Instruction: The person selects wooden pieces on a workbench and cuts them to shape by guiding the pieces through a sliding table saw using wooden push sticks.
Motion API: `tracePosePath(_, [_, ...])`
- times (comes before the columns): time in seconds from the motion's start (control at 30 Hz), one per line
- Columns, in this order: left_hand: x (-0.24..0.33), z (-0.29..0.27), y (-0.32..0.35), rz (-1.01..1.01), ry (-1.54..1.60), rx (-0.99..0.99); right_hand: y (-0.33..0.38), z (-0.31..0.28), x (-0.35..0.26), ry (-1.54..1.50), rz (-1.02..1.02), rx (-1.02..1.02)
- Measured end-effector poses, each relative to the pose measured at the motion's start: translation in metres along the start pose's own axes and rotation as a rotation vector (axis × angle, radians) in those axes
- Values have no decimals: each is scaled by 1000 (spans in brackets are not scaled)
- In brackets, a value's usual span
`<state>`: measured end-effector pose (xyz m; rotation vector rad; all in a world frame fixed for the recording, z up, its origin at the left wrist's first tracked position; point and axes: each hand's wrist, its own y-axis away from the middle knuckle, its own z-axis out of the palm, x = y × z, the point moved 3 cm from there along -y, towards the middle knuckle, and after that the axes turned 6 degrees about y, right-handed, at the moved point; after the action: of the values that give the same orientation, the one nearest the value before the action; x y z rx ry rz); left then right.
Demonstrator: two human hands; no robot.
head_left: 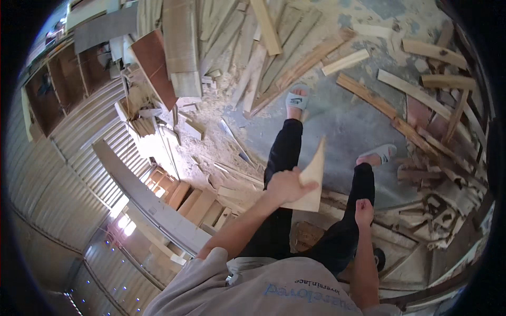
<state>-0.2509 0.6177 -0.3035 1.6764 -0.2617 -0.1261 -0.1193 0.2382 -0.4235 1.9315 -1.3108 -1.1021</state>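
Note:
My left hand (284,187) is closed around a thin, pale piece of wood (313,181), its thumb lying across the face. The piece is wide at its lower end and tapers along a curved edge to a point at the top. It is held over my left leg, between my knees. My right hand (363,213) is curled closed by my right knee; whatever may be inside it is hidden.
Long wood strips (292,68) lie on the floor ahead, among sawdust. Offcuts and planks (416,100) are heaped to the right. A reddish-brown board (155,66) leans at the upper left. A long grey beam (139,192) slants past my left side, near a corrugated metal wall (52,184).

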Motion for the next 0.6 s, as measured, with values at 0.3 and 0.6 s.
tracePosePath(0.3, [-27, 15, -2, 37, 122, 87, 4, -15, -19, -533, 455, -255])
tracePosePath(0.6, [-86, -11, 0, 76, 475, 185, 21, -2, -101, -362, 437, -306])
